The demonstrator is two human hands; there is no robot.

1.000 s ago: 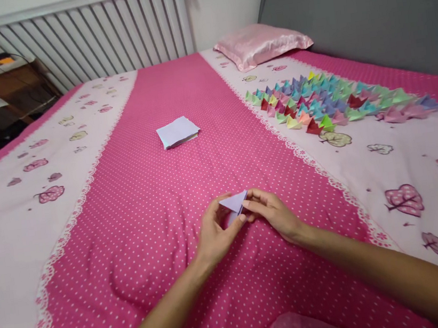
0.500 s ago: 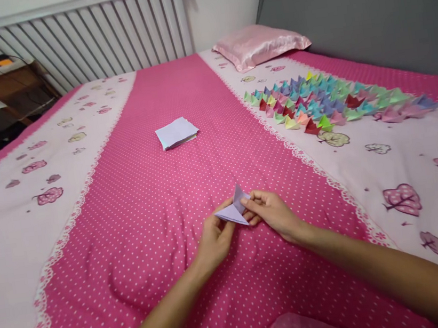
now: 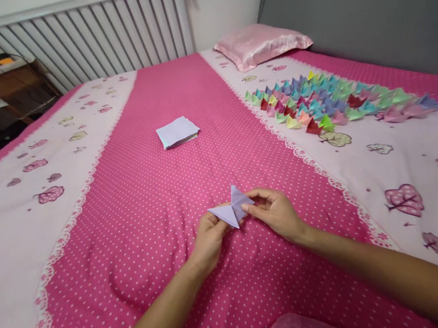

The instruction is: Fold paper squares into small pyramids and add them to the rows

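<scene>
A folded piece of lilac origami paper (image 3: 226, 214) is held between my two hands above the pink dotted bedspread (image 3: 150, 194). My left hand (image 3: 211, 235) is closed on its left side, with the fingers partly hidden beneath the paper. On the right side, my right hand (image 3: 271, 212) pinches the paper, its thumb on top. One pointed flap stands up in the middle and another points down toward me. Farther off lies a stack of square paper sheets (image 3: 178, 132), with a lilac sheet on top.
Rows of small folded paper pieces (image 3: 327, 98) in many colours stand on the right of the bed. Behind them is a pink satin pillow (image 3: 262, 45) near the grey headboard (image 3: 364, 10). A white radiator (image 3: 94, 43) lines the wall; a desk (image 3: 7, 84) stands far left.
The lilac paper has turned and shifted slightly left, and its flaps look more spread apart. My left hand has moved a little left with it. Both hands keep their hold.
</scene>
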